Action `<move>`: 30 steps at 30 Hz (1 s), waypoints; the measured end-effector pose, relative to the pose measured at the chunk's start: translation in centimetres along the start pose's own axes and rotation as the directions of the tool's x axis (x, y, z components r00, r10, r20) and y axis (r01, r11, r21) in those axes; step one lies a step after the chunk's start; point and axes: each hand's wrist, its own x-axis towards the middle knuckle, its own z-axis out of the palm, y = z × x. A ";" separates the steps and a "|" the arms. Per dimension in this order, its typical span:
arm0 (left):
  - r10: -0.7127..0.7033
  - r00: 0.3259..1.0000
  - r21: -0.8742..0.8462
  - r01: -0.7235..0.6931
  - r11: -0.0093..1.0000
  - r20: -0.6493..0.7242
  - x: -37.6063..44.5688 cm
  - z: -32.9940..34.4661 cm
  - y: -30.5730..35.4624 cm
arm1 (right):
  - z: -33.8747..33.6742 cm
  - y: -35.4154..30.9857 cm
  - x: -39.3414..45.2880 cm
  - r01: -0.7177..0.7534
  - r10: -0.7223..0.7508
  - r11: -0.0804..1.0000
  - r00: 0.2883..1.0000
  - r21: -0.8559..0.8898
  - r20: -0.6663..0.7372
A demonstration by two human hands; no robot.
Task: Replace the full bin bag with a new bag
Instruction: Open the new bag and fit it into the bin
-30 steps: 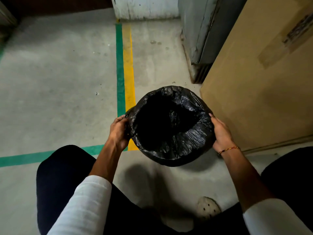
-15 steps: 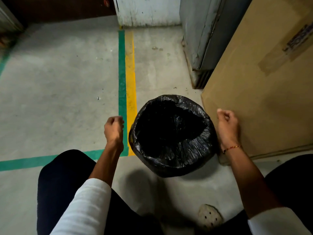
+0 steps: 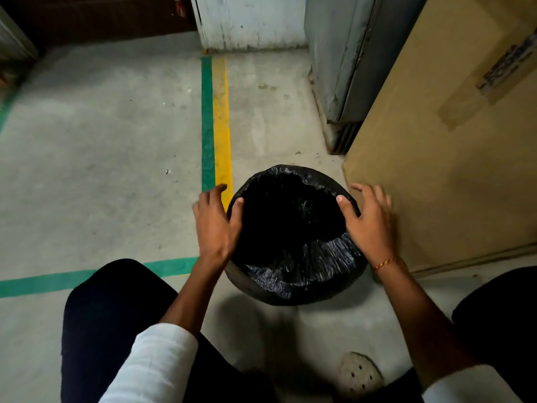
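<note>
Head view: bin bag upright, mouth up.

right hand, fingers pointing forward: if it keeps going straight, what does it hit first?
Most likely the tall brown cardboard box: the right hand has its fingers spread toward the box's lower corner, thumb over the rim of the black plastic bin bag. Depth is unclear from one view; it might pass just left, toward the grey metal cabinet.

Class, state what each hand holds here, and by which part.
Nothing is gripped. Left hand and right hand lie spread at opposite sides of the bin bag's rim, thumbs over the edge.
</note>
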 end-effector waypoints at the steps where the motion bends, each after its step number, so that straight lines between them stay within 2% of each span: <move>1: 0.149 0.987 0.102 -0.143 0.985 -0.059 -0.4 -0.4 0.8 | -0.6 -1.1 0.0 0.097 -0.101 0.993 0.993 -0.061 -0.066; 2: 0.269 0.963 0.145 -0.262 0.954 -0.030 -0.9 -0.9 1.7 | -1.1 -2.4 -0.1 0.185 -0.190 0.981 0.977 -0.064 -0.100; 3: 0.358 0.931 0.137 -0.365 0.921 0.074 -1.5 -1.2 2.8 | -1.6 -4.0 -0.2 0.267 -0.269 0.963 0.959 -0.036 -0.087; 4: 0.408 0.883 0.122 -0.443 0.888 0.231 -2.3 -1.4 3.9 | -1.3 -4.9 -0.2 0.338 -0.338 0.941 0.941 0.013 -0.016; 6: 0.377 0.720 0.176 -0.564 0.807 0.583 -3.9 -0.8 5.1 | 0.1 -6.4 -0.3 0.397 -0.393 0.917 0.875 0.046 0.283; 7: 0.293 0.637 0.221 -0.601 0.768 0.713 -4.5 -0.3 5.2 | 1.4 -6.7 -0.2 0.395 -0.352 0.919 0.805 0.011 0.477; 9: 0.073 0.503 0.293 -0.608 0.738 0.861 -5.4 0.5 5.2 | 4.2 -6.6 0.0 0.406 -0.139 0.903 0.588 -0.142 0.797; 11: -0.064 0.446 0.343 -0.582 0.737 0.893 -5.6 0.8 4.9 | 6.4 -6.1 0.2 0.497 0.081 0.821 0.385 -0.280 0.919; 13: -0.128 0.433 0.385 -0.581 0.717 0.892 -5.4 0.9 4.9 | 8.0 -5.2 0.4 0.536 0.224 0.768 0.287 -0.350 0.932; 16: -0.120 0.449 0.400 -0.605 0.689 0.886 -4.8 0.9 5.3 | 9.3 -5.0 -0.3 0.571 0.308 0.719 0.248 -0.395 0.919; 18: -0.130 0.434 0.386 -0.578 0.719 0.892 -4.5 0.9 5.6 | 9.9 -5.3 -0.8 0.602 0.304 0.705 0.221 -0.375 0.927; 20: -0.113 0.459 0.369 -0.521 0.770 0.881 -4.0 1.0 5.8 | 9.6 -5.5 -0.9 0.598 0.249 0.726 0.231 -0.339 0.941; 24: 0.126 0.678 0.311 -0.484 0.818 0.725 -2.5 1.5 6.9 | 6.1 -6.5 0.7 0.484 0.113 0.828 0.350 -0.283 0.930; 26: 0.159 0.717 0.305 -0.471 0.827 0.678 -1.2 2.5 7.5 | 4.3 -6.9 1.4 0.517 0.078 0.805 0.394 -0.291 0.916; 28: 0.110 0.696 0.366 -0.497 0.787 0.710 0.4 4.3 7.4 | 3.4 -7.0 1.9 0.617 0.054 0.722 0.400 -0.312 0.915; 30: 0.000 0.626 0.392 -0.488 0.780 0.780 1.5 6.3 6.1 | 3.3 -6.3 2.0 0.709 0.089 0.620 0.361 -0.335 0.928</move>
